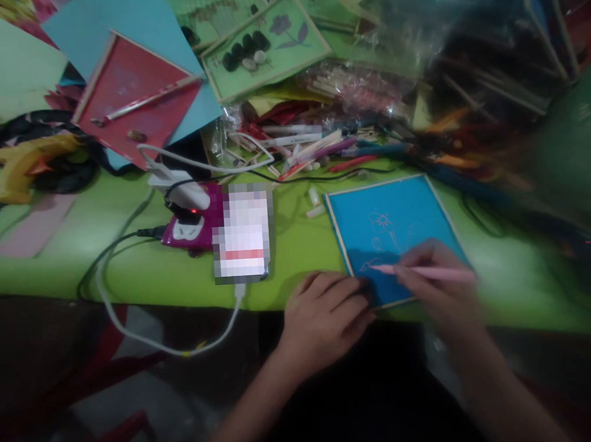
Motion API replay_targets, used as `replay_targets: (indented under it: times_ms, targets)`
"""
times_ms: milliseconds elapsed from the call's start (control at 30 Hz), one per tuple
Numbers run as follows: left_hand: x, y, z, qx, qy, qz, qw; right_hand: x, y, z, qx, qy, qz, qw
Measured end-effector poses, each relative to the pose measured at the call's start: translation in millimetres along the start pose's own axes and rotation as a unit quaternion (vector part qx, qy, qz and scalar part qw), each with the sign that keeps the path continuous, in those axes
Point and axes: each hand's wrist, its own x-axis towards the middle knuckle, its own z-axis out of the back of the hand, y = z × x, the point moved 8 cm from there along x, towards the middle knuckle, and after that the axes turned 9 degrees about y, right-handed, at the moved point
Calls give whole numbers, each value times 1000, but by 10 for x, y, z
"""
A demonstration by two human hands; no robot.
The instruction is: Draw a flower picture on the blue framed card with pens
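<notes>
Flower point(382, 220) outlined, remainder unclear; my right hand point(448, 298) pinches pen point(443, 273), 8 o'clock on board point(409, 197); left hand point(326, 312) half-curled, hold unclear.

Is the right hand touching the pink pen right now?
Touching. The head view shows the right hand gripping the pink pen toward its drawing end.

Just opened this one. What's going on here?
A person's right hand holds a pink pen, its tip at a blue panel edged with thin strips. The left hand rests at the panel's lower left corner. Pale lines, including a flower outline, show on the blue. A yellow glue gun lies far to the left.
</notes>
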Motion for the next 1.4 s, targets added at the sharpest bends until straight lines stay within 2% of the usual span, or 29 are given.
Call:
replay_targets:
  times_ms: [533,800,1400]
  targets:
    - [-12,7,-20,-2,11,2,1000,-5,-32,28,16,-16,5,1000]
    - [4,-8,9,0,0,-3,1000,15,28,-16,3,-3,3,1000]
    - [-2,-1,-1,-1,4,0,1000,25,68,11,-44,-30,33,998]
